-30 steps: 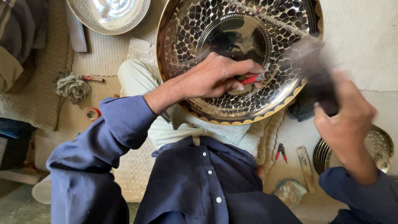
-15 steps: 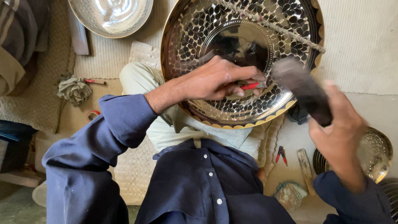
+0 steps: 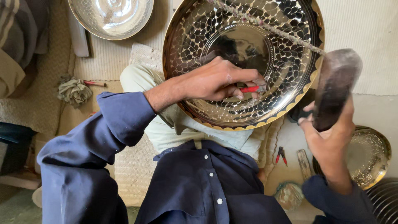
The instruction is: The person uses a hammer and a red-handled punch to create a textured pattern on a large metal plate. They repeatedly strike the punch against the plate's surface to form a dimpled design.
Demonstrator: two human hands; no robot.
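Large engraved brass tray (image 3: 286, 79): round, bright, leaf-pattern field with a scalloped gold-and-black border; propped on the seated person's lap, tilted toward the camera. A twisted cord (image 3: 269, 28) runs across its upper face.

Second tray (image 3: 111, 16): plain, polished, lying on the mat at upper left, well apart.

Small brass dish (image 3: 371, 155): lower right, beside the right forearm.

Wooden mallet (image 3: 333, 89): dark, blurred head raised just off the tray's right rim; gripped by the right hand (image 3: 329, 137), fingers closed round the handle.

Left hand (image 3: 215, 79): closed on a red-handled chisel (image 3: 250, 88), tip resting on the tray's patterned ring near the lower centre (exact contact point too small to tell).

Crumpled rag (image 3: 74, 91) and red-handled pliers (image 3: 281, 154): on the mat, left and right of the lap.

Step in hand, as judged: chasing the pattern, mallet lifted between blows. The next move would call for a square strike on the chisel's head while the left hand keeps the tip steady on its line.
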